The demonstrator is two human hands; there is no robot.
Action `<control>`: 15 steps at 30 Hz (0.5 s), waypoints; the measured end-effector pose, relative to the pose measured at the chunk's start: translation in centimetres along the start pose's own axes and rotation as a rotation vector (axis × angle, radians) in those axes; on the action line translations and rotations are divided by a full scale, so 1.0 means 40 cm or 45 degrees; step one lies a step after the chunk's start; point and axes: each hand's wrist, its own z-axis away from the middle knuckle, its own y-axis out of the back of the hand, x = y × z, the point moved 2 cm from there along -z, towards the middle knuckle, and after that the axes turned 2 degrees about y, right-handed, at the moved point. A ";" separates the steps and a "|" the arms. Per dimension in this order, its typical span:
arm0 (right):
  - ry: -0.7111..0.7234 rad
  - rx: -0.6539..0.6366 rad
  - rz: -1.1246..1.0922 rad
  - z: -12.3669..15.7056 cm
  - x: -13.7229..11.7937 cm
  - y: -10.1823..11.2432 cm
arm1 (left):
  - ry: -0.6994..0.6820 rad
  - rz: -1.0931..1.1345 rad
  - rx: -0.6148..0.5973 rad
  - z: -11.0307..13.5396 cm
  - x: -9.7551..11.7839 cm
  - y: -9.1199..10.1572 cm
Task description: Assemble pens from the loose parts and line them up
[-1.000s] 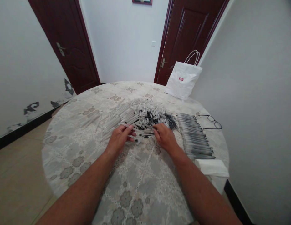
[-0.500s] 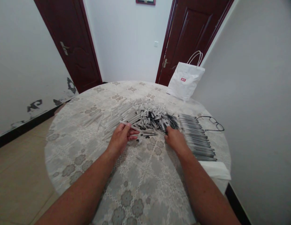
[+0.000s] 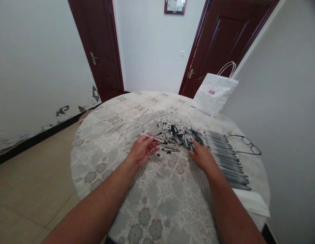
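Note:
My left hand (image 3: pixel 144 149) pinches a thin white pen barrel (image 3: pixel 157 138) between thumb and fingers, over the near side of the heap. Beneath it lie many loose white barrels (image 3: pixel 137 132). Small white pieces like pen caps (image 3: pixel 176 119) and black pieces (image 3: pixel 174 131) are heaped to their right. My right hand (image 3: pixel 201 156) is at the heap's right edge, its fingers drawn together among the parts beside thin black refills (image 3: pixel 197 136). What those fingers hold is too small to make out. Right of that hand, dark-looking pens (image 3: pixel 227 159) lie side by side in a row.
Black-framed glasses (image 3: pixel 249 145) lie on the patterned tablecloth (image 3: pixel 144 217), right of the pen row. A white carrier bag (image 3: pixel 214 95) stands at the back right. White folded material (image 3: pixel 251 200) lies at the right edge. Small black bits (image 3: pixel 169 152) are scattered before the heap.
The camera view has shifted, so everything appears further right and slightly lower. My left hand still holds the barrel. My right hand stays at the heap's right edge, its fingers slightly changed.

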 end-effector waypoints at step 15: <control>0.119 0.333 -1.481 0.034 -0.138 0.034 | 0.037 0.084 -0.111 0.005 -0.025 -0.010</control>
